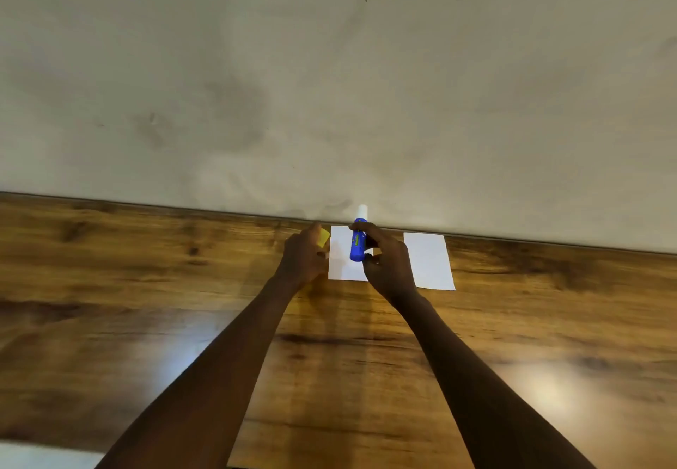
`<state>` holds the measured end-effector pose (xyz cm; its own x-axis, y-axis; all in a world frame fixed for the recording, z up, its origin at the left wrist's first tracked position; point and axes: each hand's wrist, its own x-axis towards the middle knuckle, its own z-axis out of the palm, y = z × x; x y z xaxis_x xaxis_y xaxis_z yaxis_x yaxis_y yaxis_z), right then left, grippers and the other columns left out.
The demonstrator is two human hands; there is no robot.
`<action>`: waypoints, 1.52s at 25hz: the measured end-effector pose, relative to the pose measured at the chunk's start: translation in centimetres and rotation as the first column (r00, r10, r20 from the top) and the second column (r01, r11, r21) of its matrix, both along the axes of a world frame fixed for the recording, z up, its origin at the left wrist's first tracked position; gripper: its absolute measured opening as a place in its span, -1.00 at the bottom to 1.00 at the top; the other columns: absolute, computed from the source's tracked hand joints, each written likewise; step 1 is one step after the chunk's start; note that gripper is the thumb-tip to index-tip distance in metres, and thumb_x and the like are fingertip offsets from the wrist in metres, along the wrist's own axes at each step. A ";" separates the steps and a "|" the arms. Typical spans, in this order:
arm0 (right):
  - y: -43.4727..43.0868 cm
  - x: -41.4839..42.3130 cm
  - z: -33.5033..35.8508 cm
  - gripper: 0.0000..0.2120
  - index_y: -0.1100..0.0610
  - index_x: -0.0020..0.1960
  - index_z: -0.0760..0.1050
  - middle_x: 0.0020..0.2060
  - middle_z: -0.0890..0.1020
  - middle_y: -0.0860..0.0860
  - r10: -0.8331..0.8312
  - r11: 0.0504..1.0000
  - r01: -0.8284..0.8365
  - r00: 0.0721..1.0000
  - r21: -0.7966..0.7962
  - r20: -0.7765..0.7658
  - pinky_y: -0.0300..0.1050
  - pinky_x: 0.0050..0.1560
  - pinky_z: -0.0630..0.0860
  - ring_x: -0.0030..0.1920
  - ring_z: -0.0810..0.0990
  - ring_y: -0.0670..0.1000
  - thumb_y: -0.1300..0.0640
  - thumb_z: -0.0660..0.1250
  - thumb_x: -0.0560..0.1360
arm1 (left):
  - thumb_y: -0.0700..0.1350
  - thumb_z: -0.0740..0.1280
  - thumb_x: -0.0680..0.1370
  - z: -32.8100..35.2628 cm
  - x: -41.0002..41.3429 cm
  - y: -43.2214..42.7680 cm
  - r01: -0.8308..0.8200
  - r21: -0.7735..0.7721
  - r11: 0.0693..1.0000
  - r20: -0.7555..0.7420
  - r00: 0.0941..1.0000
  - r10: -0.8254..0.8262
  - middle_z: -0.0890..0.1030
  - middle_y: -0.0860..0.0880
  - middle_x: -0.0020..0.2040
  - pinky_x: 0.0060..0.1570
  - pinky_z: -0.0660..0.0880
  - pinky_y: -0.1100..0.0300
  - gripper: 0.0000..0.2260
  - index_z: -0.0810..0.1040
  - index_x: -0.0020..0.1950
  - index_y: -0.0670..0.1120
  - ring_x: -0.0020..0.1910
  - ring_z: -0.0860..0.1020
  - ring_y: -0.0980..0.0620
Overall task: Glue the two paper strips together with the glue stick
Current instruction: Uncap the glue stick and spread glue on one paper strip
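I see the left hand (306, 256) curled round a yellow cap (324, 237). Over the left strip (342, 267), the glue stick (357, 245) shows a blue barrel and a white tip, long axis pointing away at the wall (329, 65). The right hand (388, 263) grips it. The right strip (430, 261) lies apart on the table (146, 285).

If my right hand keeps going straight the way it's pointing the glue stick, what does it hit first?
Probably the wall: the right hand aims the glue stick tip away, past the far edge of the table. Depth is unclear.
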<state>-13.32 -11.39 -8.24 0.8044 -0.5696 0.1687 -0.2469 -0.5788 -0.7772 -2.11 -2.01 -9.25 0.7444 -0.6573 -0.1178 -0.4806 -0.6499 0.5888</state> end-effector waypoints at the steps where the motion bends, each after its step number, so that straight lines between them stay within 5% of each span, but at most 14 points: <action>1: -0.1 0.2 -0.5 -0.49 0.18 0.19 0.46 0.01 0.61 0.23 -0.012 0.999 0.012 1.000 -0.033 -0.010 -0.21 -0.16 0.37 -0.12 0.49 0.01 0.51 0.26 0.30 | -0.22 0.33 0.47 -0.6 0.1 -0.2 0.035 0.008 0.999 0.002 0.999 -0.035 0.47 -0.25 0.28 0.28 0.33 -0.08 -0.53 0.28 0.34 -0.23 0.26 0.42 -0.24; 6: -0.6 0.7 -1.6 -0.63 0.20 0.18 0.43 -0.07 0.62 0.23 -0.043 0.997 0.042 0.999 -0.057 -0.004 -0.20 -0.17 0.38 -0.18 0.50 0.02 0.32 0.37 0.39 | -0.12 0.35 0.46 -2.7 -1.1 -0.3 0.070 0.141 0.988 0.098 0.992 -0.085 0.44 -0.16 0.32 0.39 0.09 -0.20 -0.55 0.32 0.30 -0.13 0.29 0.39 -0.14; 11: 0.2 0.9 -1.0 -0.69 0.23 0.11 0.43 -0.21 0.58 0.17 -0.067 0.998 0.067 0.994 0.003 0.088 -0.42 -0.33 0.32 -0.31 0.44 0.00 0.19 0.38 0.41 | 0.06 0.34 0.43 -2.4 -3.3 0.5 0.026 0.151 0.988 0.268 0.961 -0.066 0.52 -0.14 0.22 0.38 0.01 -0.20 -0.56 0.40 0.20 -0.13 0.17 0.49 -0.13; 15: 1.3 0.0 -0.3 -0.89 0.14 -0.08 0.42 -0.31 0.52 0.14 -0.124 0.947 0.069 0.979 0.313 0.159 -0.18 -0.37 0.42 -0.38 0.44 0.05 0.23 0.33 0.44 | -0.04 0.30 0.50 -2.8 -6.7 1.9 0.010 0.020 1.000 0.289 0.957 -0.015 0.59 -0.19 0.14 0.39 0.07 -0.15 -0.66 0.46 0.18 -0.21 0.12 0.53 -0.19; 18: 2.1 -1.0 -0.2 -0.97 0.15 -0.08 0.43 -0.41 0.48 0.06 -0.218 0.832 0.081 0.957 0.549 0.190 -0.33 -0.50 0.40 -0.50 0.45 -0.12 0.23 0.26 0.48 | -0.09 0.31 0.50 -2.9 -8.8 2.6 -0.089 -0.066 0.994 0.174 0.980 0.099 0.60 -0.20 0.13 0.41 0.08 -0.11 -0.66 0.44 0.22 -0.22 0.13 0.53 -0.20; 21: 2.5 -1.7 -0.4 -0.80 0.27 0.07 0.43 -0.39 0.54 0.08 -0.313 0.722 0.137 0.939 0.678 0.144 -0.39 -0.53 0.40 -0.54 0.50 -0.14 0.17 0.22 0.51 | -0.11 0.28 0.51 -3.3 -8.9 3.7 -0.098 -0.054 0.994 0.113 0.988 0.104 0.50 -0.12 0.28 0.42 -0.07 -0.17 -0.62 0.35 0.30 -0.14 0.27 0.44 -0.12; 27: 3.3 -2.0 -1.1 -0.75 0.32 -0.06 0.51 -0.44 0.53 0.07 -0.460 0.660 0.271 0.883 0.701 0.090 -0.44 -0.58 0.37 -0.62 0.47 -0.18 0.11 0.25 0.49 | -0.06 0.36 0.44 -3.5 -9.1 5.3 -0.025 -0.021 0.999 0.277 0.960 0.030 0.48 -0.21 0.30 0.33 -0.13 -0.38 -0.62 0.45 0.21 -0.18 0.31 0.41 -0.18; 33: 4.1 -1.3 -2.4 -0.90 0.22 -0.15 0.46 -0.33 0.53 0.10 -0.351 0.733 0.236 0.935 0.638 0.058 -0.44 -0.52 0.42 -0.45 0.48 -0.08 0.29 0.38 0.38 | 0.10 0.34 0.43 -4.7 -8.9 5.9 -0.112 -0.050 0.992 0.198 0.973 0.120 0.37 -0.17 0.39 0.36 -0.22 -0.29 -0.57 0.44 0.19 -0.11 0.31 0.41 -0.14; 38: 4.0 -0.8 -3.2 -0.78 0.10 -0.30 0.36 -0.41 0.48 0.09 -0.320 0.757 0.198 0.943 0.623 0.090 -0.34 -0.48 0.41 -0.49 0.45 -0.10 0.34 0.29 0.43 | 0.13 0.37 0.39 -5.1 -8.5 5.8 -0.104 -0.095 0.990 0.203 0.972 0.122 0.39 -0.20 0.37 0.36 -0.24 -0.29 -0.54 0.46 0.16 -0.13 0.31 0.42 -0.15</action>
<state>-14.17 -7.37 -11.42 0.6010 -0.7848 -0.1513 -0.1395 0.0834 -0.9867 -10.62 3.79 -14.37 0.8168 -0.5683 0.0988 -0.5242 -0.6599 0.5383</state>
